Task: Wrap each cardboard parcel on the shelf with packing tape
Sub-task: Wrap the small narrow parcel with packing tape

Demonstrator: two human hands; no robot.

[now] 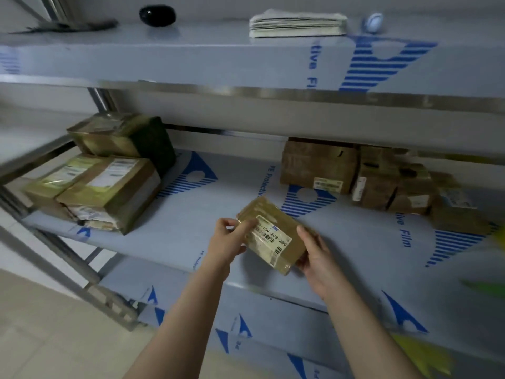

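A small flat cardboard parcel with a glossy taped surface and a white barcode label is held above the front of the middle shelf. My left hand grips its left end, thumb on top near the label. My right hand holds its right end from the side and below. No tape roll is in view.
A stack of taped parcels sits at the shelf's left. Several plain brown parcels stand at the back right. The upper shelf carries a folded cloth, a black object and a small white-blue object.
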